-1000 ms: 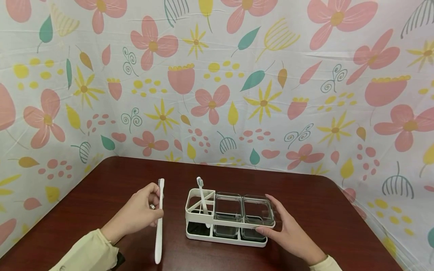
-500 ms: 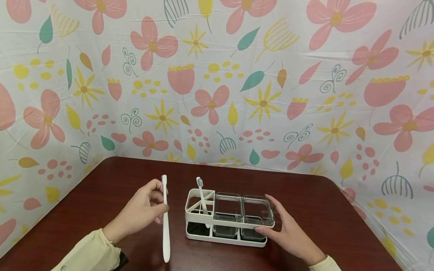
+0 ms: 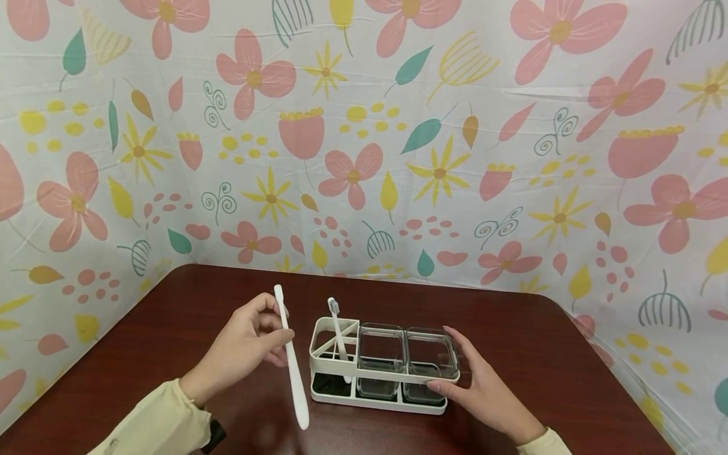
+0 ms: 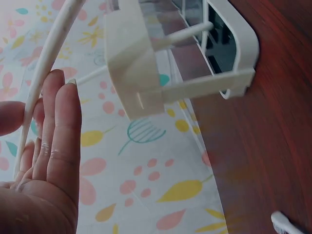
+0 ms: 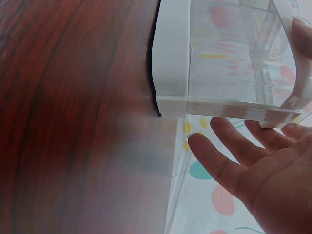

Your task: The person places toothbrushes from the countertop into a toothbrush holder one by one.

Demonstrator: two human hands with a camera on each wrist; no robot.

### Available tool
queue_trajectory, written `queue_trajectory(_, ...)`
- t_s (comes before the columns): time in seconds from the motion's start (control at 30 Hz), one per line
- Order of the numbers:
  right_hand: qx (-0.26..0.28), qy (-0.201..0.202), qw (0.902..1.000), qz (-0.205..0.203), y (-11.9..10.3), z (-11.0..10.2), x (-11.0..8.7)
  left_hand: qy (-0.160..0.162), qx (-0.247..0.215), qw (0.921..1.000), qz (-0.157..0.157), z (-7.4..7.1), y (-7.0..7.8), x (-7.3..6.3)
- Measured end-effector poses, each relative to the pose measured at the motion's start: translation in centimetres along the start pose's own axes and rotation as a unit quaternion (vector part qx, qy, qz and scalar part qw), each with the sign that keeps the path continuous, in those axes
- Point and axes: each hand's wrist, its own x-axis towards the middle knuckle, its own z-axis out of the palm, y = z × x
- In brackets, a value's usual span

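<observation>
One toothbrush (image 3: pixel 294 370) slants across the head view, raised above the worktop (image 3: pixel 512 316) and pinched between the thumb and fingers of the left hand (image 3: pixel 239 351); its handle end points downward, just left of the rack (image 3: pixel 387 373). A second toothbrush (image 3: pixel 340 338) leans in the rack's divided section, beside two clear cups (image 3: pixel 382 351). The right hand (image 3: pixel 491 398) grips the opposite end. The step in hand appears to be bringing the held brush to the rack while the rack is steadied.

Left wrist view: the same pinch, with the rack's divided end beyond it. A further brush head (image 4: pixel 287 223) enters at the lower right corner, over the worktop; its remainder is out of frame.

Right wrist view: the thumb rests against the rack, the nearer fingers extended below. The next move would likely call for steepening the held brush and lowering its handle into a free gap.
</observation>
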Motion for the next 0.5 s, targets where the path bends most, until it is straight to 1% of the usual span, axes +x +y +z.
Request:
queue_trajectory(0.1, -0.001, -0.001, 1.0, 0.002, -0.1, 0.0, 0.0, 0.019, -0.027, 0.9994, 0.005, 0.4, 0.2, 0.3)
queue_trajectory(0.23, -0.003, -0.003, 1.0, 0.002, -0.2, 0.0, 0.1, 0.056, -0.058, 0.9965, 0.024, 0.8, 0.5, 0.6)
queue_trajectory(0.33, -0.005, -0.003, 1.0, 0.003, -0.2, -0.1, 0.1, 0.076, -0.067, 0.994, 0.04, 1.0, 0.7, 0.7)
queue_trajectory(0.5, -0.005, -0.005, 0.9999, 0.011, -0.2, -0.1, 0.1, 0.095, -0.08, 0.9903, 0.062, 1.3, 1.1, 1.1)
